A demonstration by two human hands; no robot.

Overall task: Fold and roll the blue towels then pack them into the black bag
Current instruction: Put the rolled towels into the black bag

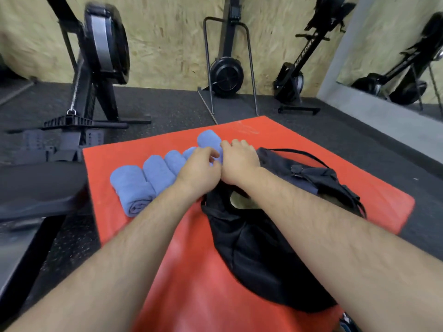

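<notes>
Rolled blue terry towels (134, 185) lie in a row on the red foam mat (299, 130), left of the black fabric bag (259, 255). The left hand (201, 164) and right hand (237, 161) grip the farthest towel (208, 140). Black metal rowing machines (225, 75) stand behind the mat.

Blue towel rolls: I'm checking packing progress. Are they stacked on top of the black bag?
No, the blue towel rolls lie in a row on the red mat, left of the black bag.

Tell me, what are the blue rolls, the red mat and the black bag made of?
The blue towels look like soft, fuzzy terry cloth, matte and napped. The red mat seems smooth vinyl or foam, slightly shiny. The black bag looks like thin, creased fabric, perhaps nylon.
</notes>
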